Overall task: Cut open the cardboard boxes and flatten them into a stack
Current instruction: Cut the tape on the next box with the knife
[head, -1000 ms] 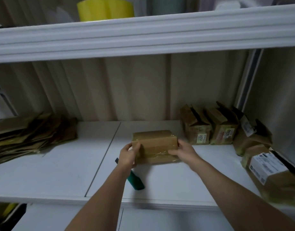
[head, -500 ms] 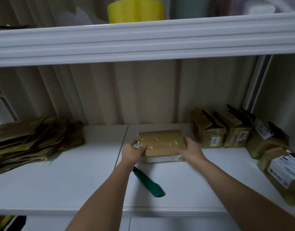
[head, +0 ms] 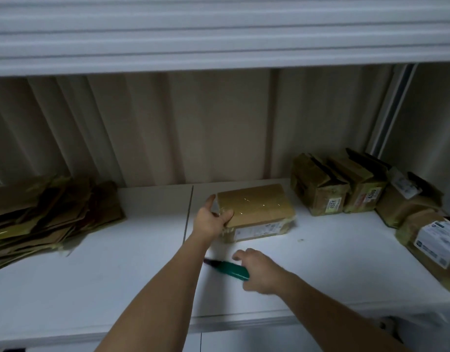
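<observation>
A: Brown taped cardboard box (head: 255,212) lies mid-shelf on the white shelf (head: 117,275); left hand (head: 213,219) grips its left end. Right hand (head: 260,273), fingers loosely spread, reaches over the green-handled cutter (head: 230,269), not yet gripping.

B: Risk: a blind grab could catch the blade end; glossy tape may let the box slip.

My left hand (head: 210,220) grips the taped brown cardboard box (head: 257,212) at its left end; my right hand (head: 259,271) reaches over the green-handled cutter (head: 230,268) on the white shelf (head: 104,275).
</observation>
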